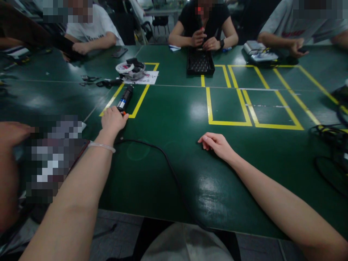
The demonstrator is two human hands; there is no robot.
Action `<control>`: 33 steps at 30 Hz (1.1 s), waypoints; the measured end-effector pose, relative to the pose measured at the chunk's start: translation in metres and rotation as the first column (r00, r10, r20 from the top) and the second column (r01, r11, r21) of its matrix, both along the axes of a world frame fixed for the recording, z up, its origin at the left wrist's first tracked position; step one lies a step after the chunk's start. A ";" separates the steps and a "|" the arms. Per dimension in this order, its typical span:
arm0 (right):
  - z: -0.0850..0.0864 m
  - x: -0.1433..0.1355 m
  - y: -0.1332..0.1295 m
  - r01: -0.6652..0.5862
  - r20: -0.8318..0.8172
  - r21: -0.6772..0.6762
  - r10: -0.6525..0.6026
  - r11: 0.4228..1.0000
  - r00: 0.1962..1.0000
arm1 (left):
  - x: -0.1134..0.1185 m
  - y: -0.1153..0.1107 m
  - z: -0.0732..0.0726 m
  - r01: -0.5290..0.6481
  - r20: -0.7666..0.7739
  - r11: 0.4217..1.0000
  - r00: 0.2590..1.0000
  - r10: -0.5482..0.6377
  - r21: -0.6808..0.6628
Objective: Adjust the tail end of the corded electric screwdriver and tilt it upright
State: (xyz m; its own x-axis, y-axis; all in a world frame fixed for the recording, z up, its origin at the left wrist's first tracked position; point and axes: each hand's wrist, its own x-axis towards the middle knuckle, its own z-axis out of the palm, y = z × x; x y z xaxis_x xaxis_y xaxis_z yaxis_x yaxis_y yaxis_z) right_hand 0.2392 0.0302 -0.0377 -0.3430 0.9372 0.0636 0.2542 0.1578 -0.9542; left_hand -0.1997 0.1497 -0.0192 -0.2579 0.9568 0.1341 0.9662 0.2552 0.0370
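Observation:
On the left, my left hand is closed round the lower end of a black electric screwdriver with a blue and white label. The tool lies within a yellow-taped rectangle, and a bit of orange shows by my thumb. A black cable runs from beside my left wrist across the table to its near edge. My right hand rests on the green tabletop, its fingers curled together; whether anything small is inside them is hidden.
Across the table a person holds a tool above a black tray. Tape rolls lie on a paper sheet. Black cables are coiled at the right edge. Another person's hand is at the far left, beside a blurred screen.

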 end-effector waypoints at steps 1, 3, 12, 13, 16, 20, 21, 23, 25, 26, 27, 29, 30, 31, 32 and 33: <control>0.000 0.000 0.000 0.000 0.003 0.003 0.000 1.000 1.000 | 0.002 -0.002 0.001 0.001 -0.004 1.000 1.000 -0.001 0.007; 0.000 0.000 0.000 -0.002 0.005 0.005 0.002 1.000 1.000 | 0.008 -0.007 0.002 -0.002 -0.018 1.000 1.000 0.002 0.014; 0.000 -0.002 0.001 -0.002 0.006 0.001 0.002 1.000 1.000 | 0.049 -0.044 0.004 0.058 -0.133 0.998 0.989 -0.058 0.002; 0.001 -0.002 0.001 -0.001 0.007 0.000 0.001 1.000 1.000 | 0.057 -0.049 0.004 0.077 -0.141 0.997 0.987 -0.077 -0.008; 0.001 -0.002 0.001 0.002 0.005 -0.004 -0.002 1.000 1.000 | 0.084 -0.065 0.007 0.155 -0.150 0.987 0.976 -0.158 -0.032; 0.001 -0.002 0.000 0.005 -0.007 -0.002 -0.005 1.000 1.000 | 0.125 -0.085 0.013 0.275 -0.128 0.960 0.952 -0.279 -0.051; 0.001 -0.002 0.000 0.007 -0.010 0.001 -0.007 1.000 1.000 | 0.136 -0.090 0.015 0.299 -0.121 0.952 0.945 -0.304 -0.057; 0.000 -0.002 0.000 0.014 -0.016 0.010 -0.014 1.000 1.000 | 0.157 -0.100 0.018 0.345 -0.112 0.936 0.930 -0.350 -0.068; -0.001 -0.001 -0.001 0.028 -0.013 0.028 -0.028 0.999 1.000 | 0.177 -0.108 0.021 0.387 -0.111 0.919 0.912 -0.394 -0.079; -0.002 -0.001 -0.001 0.035 -0.006 0.041 -0.034 0.999 0.999 | 0.186 -0.112 0.021 0.408 -0.111 0.909 0.903 -0.415 -0.081; -0.002 0.000 -0.001 0.040 0.004 0.056 -0.040 0.998 0.999 | 0.195 -0.116 0.022 0.427 -0.108 0.901 0.895 -0.433 -0.082; -0.003 0.000 -0.002 0.036 0.037 0.094 -0.039 0.995 0.999 | 0.210 -0.122 0.021 0.465 -0.096 0.882 0.877 -0.471 -0.078; -0.003 -0.001 -0.002 0.029 0.055 0.119 -0.036 0.993 0.998 | 0.217 -0.125 0.021 0.484 -0.087 0.872 0.868 -0.489 -0.075; -0.002 -0.001 -0.002 0.022 0.071 0.146 -0.033 0.989 0.997 | 0.222 -0.127 0.020 0.502 -0.079 0.862 0.858 -0.507 -0.071; -0.002 -0.001 -0.002 0.013 0.082 0.176 -0.027 0.984 0.996 | 0.228 -0.129 0.019 0.520 -0.070 0.852 0.849 -0.523 -0.066; -0.002 -0.001 -0.002 -0.003 0.091 0.203 -0.016 0.979 0.996 | 0.233 -0.131 0.019 0.534 -0.059 0.843 0.841 -0.537 -0.063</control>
State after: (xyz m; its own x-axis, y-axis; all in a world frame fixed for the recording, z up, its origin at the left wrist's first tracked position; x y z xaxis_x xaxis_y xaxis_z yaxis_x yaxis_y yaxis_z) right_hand 0.2380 0.0280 -0.0394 -0.3503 0.9101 0.2214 0.3406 0.3440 -0.8750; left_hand 0.0332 0.0190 -0.0006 0.3052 0.9482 0.0883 0.9523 -0.3031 -0.0366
